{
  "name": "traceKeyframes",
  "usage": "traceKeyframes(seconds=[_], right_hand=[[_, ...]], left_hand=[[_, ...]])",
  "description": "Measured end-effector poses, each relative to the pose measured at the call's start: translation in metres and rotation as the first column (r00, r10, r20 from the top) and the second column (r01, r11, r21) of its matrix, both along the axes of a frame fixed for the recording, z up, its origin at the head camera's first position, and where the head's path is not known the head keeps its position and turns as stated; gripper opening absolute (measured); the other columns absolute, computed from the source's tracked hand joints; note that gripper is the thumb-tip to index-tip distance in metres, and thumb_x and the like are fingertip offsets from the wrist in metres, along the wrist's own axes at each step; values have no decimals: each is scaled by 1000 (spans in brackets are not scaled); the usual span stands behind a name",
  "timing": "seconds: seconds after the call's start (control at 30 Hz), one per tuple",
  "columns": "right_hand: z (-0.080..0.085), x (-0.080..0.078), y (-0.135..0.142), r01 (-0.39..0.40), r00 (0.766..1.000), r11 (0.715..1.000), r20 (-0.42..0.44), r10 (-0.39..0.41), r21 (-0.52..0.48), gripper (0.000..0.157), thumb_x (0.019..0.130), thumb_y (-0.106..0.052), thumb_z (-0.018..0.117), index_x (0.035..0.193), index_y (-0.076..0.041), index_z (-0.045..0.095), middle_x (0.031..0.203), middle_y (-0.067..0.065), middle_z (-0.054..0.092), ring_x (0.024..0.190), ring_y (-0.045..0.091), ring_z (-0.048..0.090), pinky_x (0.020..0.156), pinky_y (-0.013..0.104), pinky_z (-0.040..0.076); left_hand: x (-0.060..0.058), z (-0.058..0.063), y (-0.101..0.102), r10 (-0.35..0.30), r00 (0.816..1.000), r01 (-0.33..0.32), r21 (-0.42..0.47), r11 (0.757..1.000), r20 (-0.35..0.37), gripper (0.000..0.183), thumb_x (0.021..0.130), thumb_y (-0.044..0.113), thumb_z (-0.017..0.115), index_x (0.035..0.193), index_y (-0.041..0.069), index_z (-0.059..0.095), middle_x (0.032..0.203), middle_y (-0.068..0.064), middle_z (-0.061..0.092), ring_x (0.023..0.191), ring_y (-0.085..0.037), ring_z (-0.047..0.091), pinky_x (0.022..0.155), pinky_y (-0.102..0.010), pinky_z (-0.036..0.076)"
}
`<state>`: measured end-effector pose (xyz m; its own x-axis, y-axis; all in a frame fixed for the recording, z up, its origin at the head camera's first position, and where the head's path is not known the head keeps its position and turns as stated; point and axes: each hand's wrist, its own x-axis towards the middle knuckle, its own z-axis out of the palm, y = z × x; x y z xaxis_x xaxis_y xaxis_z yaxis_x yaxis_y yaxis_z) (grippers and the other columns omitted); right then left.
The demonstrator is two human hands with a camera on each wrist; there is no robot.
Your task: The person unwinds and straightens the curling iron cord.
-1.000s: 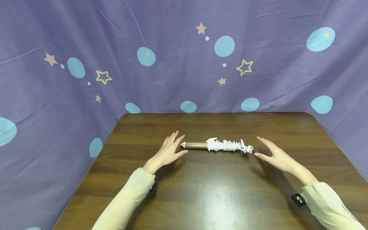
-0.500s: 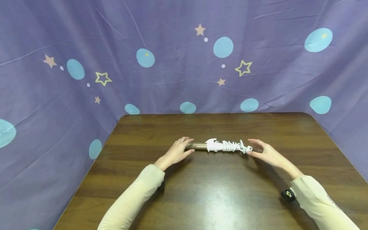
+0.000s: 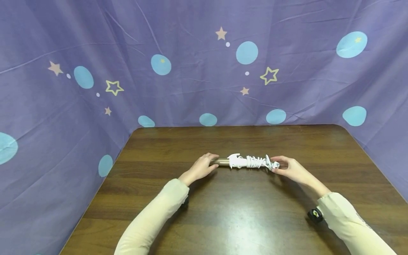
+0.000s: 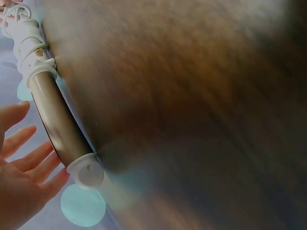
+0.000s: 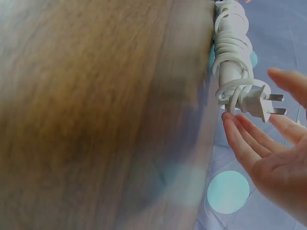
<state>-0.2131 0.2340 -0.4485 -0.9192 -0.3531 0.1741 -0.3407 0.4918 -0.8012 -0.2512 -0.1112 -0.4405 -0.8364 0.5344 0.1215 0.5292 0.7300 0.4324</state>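
Observation:
A curling iron (image 3: 237,162) lies crosswise on the wooden table, its white handle wrapped in its own white cord (image 3: 254,162). My left hand (image 3: 201,167) is at the gold barrel (image 4: 60,120), hiding its tip in the head view. In the left wrist view those fingers are nearly straight and reach the barrel's far side near the white tip (image 4: 87,172), the thumb standing apart from it. My right hand (image 3: 294,171) spreads around the two-pin plug (image 5: 258,103) at the cord's end. Its fingertips touch or nearly touch the cord; its thumb is apart from the plug.
The brown wooden table (image 3: 242,205) reflects a bright patch of light near its front. A purple curtain (image 3: 197,71) with stars and blue spots hangs behind and beside the table. A dark wrist camera (image 3: 315,215) sits below the right cuff.
My left hand has moved right over the barrel's tip, and my right hand has moved left to the plug. The fingers of both have drawn closer together. The curling iron has stayed in place.

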Motion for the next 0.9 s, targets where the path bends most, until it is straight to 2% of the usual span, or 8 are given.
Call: traceKeyframes(seconds=[0.23, 0.43, 0.67, 0.9], right_hand=[[0, -1, -2, -7, 1000, 1000, -20, 8, 16, 36, 78, -5, 64, 109, 11, 54, 101, 25, 59, 89, 33, 60, 74, 36, 48], [-2, -2, -4, 56, 998, 995, -48, -52, 85, 32, 77, -8, 65, 105, 7, 58, 97, 21, 61, 84, 26, 60, 70, 28, 47], [-7, -5, -6, 114, 988, 987, -116, -101, 116, 24, 75, -8, 67, 96, 2, 62, 88, 14, 61, 73, 14, 55, 63, 25, 44], [-9, -4, -8, 126, 974, 985, -202, -101, 118, 15, 71, -3, 67, 85, -2, 63, 80, 8, 59, 68, 10, 50, 60, 26, 42]], left_hand=[[-4, -1, 4, 0, 999, -3, -57, 998, -48, 32, 84, 15, 59, 114, 3, 57, 110, -11, 57, 105, -27, 51, 89, -40, 38], [-7, -3, 9, 26, 999, -28, -107, 994, -20, 33, 84, 15, 60, 115, 5, 56, 115, -12, 56, 109, -29, 48, 90, -44, 35], [-10, -7, 14, 10, 999, -16, -151, 988, -41, 36, 81, 18, 63, 114, 7, 57, 113, -9, 58, 104, -27, 52, 84, -42, 39], [-10, -6, 15, -42, 997, 37, -92, 995, -62, 32, 78, 13, 65, 108, 3, 57, 103, -10, 58, 96, -26, 56, 82, -41, 40]])
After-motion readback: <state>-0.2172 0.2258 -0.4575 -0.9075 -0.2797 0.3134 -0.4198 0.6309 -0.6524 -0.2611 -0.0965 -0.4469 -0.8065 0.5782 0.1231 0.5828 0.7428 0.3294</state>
